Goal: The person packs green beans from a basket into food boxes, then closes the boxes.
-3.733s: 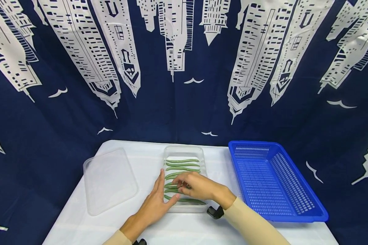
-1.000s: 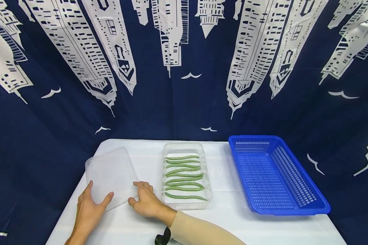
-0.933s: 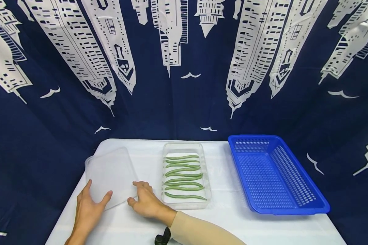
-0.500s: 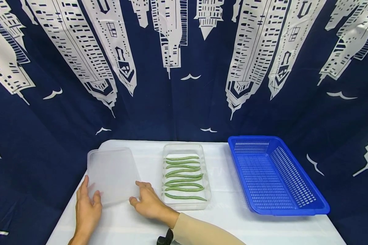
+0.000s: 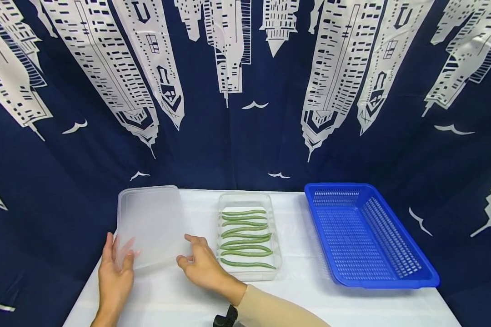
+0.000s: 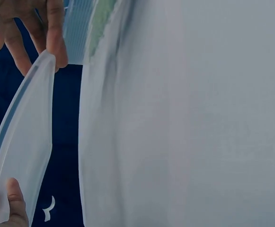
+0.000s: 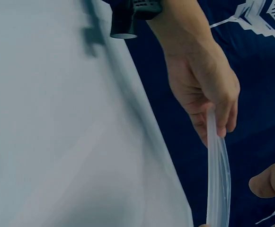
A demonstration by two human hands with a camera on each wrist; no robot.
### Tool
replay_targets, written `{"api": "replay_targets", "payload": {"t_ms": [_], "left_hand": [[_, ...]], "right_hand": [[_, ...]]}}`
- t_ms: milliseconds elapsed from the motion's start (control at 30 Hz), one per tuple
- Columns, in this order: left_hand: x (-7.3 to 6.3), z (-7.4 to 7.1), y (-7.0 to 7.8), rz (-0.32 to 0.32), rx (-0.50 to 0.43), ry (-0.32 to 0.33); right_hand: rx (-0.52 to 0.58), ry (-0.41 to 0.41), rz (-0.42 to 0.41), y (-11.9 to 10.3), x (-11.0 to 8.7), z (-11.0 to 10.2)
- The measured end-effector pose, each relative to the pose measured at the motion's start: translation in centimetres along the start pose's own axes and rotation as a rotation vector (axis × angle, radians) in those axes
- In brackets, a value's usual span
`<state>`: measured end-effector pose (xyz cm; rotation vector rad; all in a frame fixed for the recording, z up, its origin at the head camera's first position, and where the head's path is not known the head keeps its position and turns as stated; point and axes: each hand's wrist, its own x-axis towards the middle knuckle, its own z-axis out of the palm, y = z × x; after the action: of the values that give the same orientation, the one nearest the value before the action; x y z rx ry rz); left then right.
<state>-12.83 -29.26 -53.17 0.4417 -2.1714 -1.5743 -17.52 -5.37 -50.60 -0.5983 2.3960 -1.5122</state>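
Observation:
A frosted translucent lid (image 5: pixel 153 222) is held up between both hands at the table's left side, raised off the cloth. My left hand (image 5: pixel 115 279) grips its near left corner, thumb in front and fingers showing through the plastic from behind. At the near right corner, my right hand (image 5: pixel 204 263) pinches the edge between thumb and fingers. The left wrist view shows the lid (image 6: pixel 31 123) nearly edge-on, with the right hand (image 6: pixel 28 28) at its far end. To the right stands a clear rectangular container (image 5: pixel 249 275) with several green beans (image 5: pixel 247 250) laid in rows.
A blue perforated plastic basket (image 5: pixel 353 240) stands at the table's right. White cloth covers the table (image 5: pixel 294 304). Behind hangs a navy curtain (image 5: pixel 204 150) printed with white buildings.
Both hands have moved from the bean container to the lid. The lid, flat on the table before, has been taken at its near corners and lifted; its far edge has risen.

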Motion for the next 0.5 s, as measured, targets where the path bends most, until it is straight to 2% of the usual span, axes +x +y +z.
{"api": "replay_targets", "payload": {"t_ms": [167, 233, 300, 433, 500], "left_hand": [[0.2, -0.1, 0.8, -0.024, -0.068, -0.051], [0.1, -0.1, 1.1, -0.023, -0.062, -0.07], [0.0, 0.0, 1.5, -0.008, -0.104, -0.093], [-0.2, 0.6, 2.3, 0.102, -0.213, -0.128], [-0.3, 1.1, 2.8, 0.165, -0.221, -0.131]], "right_hand": [[0.011, 0.056, -0.035, -0.7, 0.1, -2.0], [0.02, 0.08, -0.044, -0.8, 0.3, -3.0], [0.034, 0.096, -0.054, -0.9, 0.4, -4.1], [0.041, 0.102, -0.078, -1.1, 0.7, -6.4], [0.041, 0.098, -0.093, -1.2, 0.8, -7.4]]}}
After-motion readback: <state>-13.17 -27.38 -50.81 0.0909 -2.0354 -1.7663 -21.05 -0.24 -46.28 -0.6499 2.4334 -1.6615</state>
